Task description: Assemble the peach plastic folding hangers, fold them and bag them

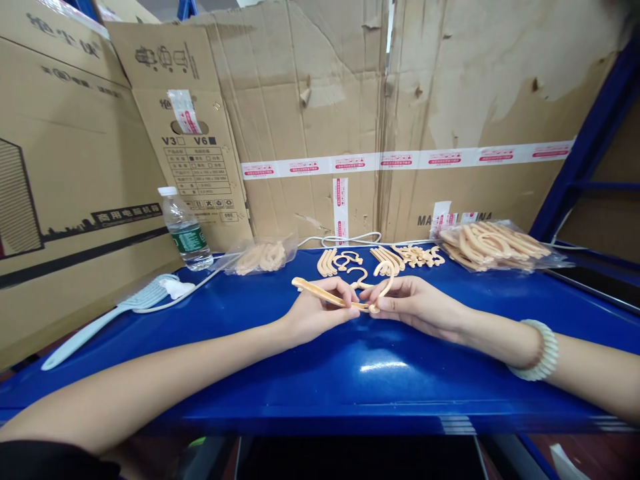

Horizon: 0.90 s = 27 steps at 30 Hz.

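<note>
Between the fingers of my left hand (317, 312) is a beige plastic hanger arm (320, 291), its free end pointing up and left. My right hand (420, 308) pinches a beige hanger hook (389, 283), the curve standing up above the fingertips. The base of the hook meets the right end of the arm; whether they are joined I cannot tell. Just beyond my hands lie a loose hook (358, 273), several curved arms (327, 263), more arms (383, 257) and a pile of hooks (423, 256).
Bagged beige parts (263, 257) lie at the back left, and a fuller bag (495, 243) at the back right. A water bottle (185, 230), a hairbrush (115, 312) and a white cable (213, 275) are on the left. Cardboard (310, 100) walls the blue table (310, 387).
</note>
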Each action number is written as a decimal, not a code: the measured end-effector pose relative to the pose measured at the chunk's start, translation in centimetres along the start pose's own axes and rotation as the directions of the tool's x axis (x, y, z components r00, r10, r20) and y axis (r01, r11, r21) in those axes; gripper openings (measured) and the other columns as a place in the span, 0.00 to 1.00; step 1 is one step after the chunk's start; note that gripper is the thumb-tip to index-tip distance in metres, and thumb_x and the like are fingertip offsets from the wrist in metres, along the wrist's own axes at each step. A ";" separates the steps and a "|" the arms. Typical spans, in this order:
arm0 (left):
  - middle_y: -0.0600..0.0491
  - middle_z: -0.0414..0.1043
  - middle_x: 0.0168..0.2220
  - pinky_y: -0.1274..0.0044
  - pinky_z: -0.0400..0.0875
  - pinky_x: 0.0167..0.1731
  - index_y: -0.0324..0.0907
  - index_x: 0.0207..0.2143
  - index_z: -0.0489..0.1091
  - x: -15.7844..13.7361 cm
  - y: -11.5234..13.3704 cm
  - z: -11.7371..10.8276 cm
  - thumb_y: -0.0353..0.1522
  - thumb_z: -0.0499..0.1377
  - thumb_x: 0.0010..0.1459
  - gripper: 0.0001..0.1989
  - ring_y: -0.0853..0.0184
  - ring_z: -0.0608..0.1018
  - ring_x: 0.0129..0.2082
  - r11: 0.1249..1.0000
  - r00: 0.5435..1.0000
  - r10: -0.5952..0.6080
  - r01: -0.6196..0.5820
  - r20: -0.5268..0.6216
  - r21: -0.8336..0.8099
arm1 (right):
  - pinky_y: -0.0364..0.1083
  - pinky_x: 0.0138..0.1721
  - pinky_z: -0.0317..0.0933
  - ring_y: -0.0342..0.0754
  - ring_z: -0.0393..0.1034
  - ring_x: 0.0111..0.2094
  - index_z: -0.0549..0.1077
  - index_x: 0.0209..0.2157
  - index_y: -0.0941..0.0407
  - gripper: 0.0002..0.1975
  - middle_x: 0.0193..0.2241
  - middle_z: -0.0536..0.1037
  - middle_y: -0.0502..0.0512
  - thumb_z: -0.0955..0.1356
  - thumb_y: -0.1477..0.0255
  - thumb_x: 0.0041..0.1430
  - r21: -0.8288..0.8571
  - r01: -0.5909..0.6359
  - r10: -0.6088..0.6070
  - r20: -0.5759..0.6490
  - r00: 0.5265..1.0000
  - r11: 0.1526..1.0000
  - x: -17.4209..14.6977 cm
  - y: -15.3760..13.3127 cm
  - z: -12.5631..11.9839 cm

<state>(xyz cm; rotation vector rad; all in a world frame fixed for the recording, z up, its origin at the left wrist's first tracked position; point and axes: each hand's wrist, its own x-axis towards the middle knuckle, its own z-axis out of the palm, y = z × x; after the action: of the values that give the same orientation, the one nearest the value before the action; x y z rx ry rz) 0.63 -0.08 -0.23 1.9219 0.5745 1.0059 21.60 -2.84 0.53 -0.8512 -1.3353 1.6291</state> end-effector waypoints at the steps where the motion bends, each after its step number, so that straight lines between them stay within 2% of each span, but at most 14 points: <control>1: 0.52 0.72 0.31 0.76 0.69 0.35 0.38 0.24 0.64 0.0 0.1 0.0 0.29 0.64 0.49 0.10 0.68 0.74 0.31 1.000 1.000 0.022 -0.022 0.005 0.021 | 0.44 0.44 0.69 0.43 0.75 0.36 0.78 0.29 0.59 0.12 0.34 0.80 0.53 0.78 0.72 0.41 0.001 -0.019 0.019 0.010 1.000 1.000 0.0 0.0 0.0; 5: 0.51 0.72 0.32 0.75 0.69 0.35 0.38 0.24 0.64 -0.1 0.5 -0.1 0.28 0.63 0.50 0.09 0.68 0.75 0.32 0.996 0.998 0.053 -0.055 0.028 0.067 | 0.43 0.42 0.70 0.44 0.76 0.36 0.77 0.32 0.61 0.13 0.30 0.80 0.55 0.77 0.71 0.44 -0.008 -0.042 0.042 0.040 0.998 0.999 0.1 0.1 -0.1; 12: 0.50 0.72 0.32 0.75 0.69 0.38 0.38 0.23 0.66 -0.3 1.1 0.1 0.26 0.62 0.51 0.08 0.68 0.75 0.33 0.968 0.988 0.144 -0.153 0.056 0.200 | 0.44 0.42 0.70 0.44 0.76 0.34 0.76 0.32 0.61 0.12 0.30 0.80 0.54 0.77 0.70 0.46 -0.032 -0.040 0.042 0.075 0.996 0.999 0.0 0.1 -0.2; 18: 0.50 0.73 0.31 0.77 0.69 0.36 0.38 0.23 0.66 -0.4 1.4 0.1 0.25 0.62 0.52 0.08 0.69 0.75 0.33 0.937 0.975 0.200 -0.220 0.100 0.273 | 0.44 0.40 0.69 0.45 0.76 0.32 0.75 0.30 0.61 0.13 0.28 0.80 0.55 0.77 0.70 0.44 -0.062 -0.038 0.041 0.049 0.998 0.997 -0.1 0.3 0.0; 27: 0.49 0.74 0.29 0.75 0.68 0.35 0.39 0.21 0.65 -0.4 1.3 0.1 0.26 0.62 0.52 0.10 0.67 0.75 0.32 0.903 0.957 0.248 -0.285 0.153 0.321 | 0.42 0.31 0.65 0.42 0.71 0.24 0.73 0.27 0.60 0.16 0.21 0.77 0.52 0.78 0.66 0.41 -0.189 0.066 -0.071 -0.016 0.997 0.980 -0.1 1.0 0.4</control>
<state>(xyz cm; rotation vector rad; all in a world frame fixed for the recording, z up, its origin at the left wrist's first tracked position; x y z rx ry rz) 0.51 -1.08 0.68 2.3998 0.4506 1.0126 21.10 -3.12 -0.41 -0.9219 -1.5042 1.4520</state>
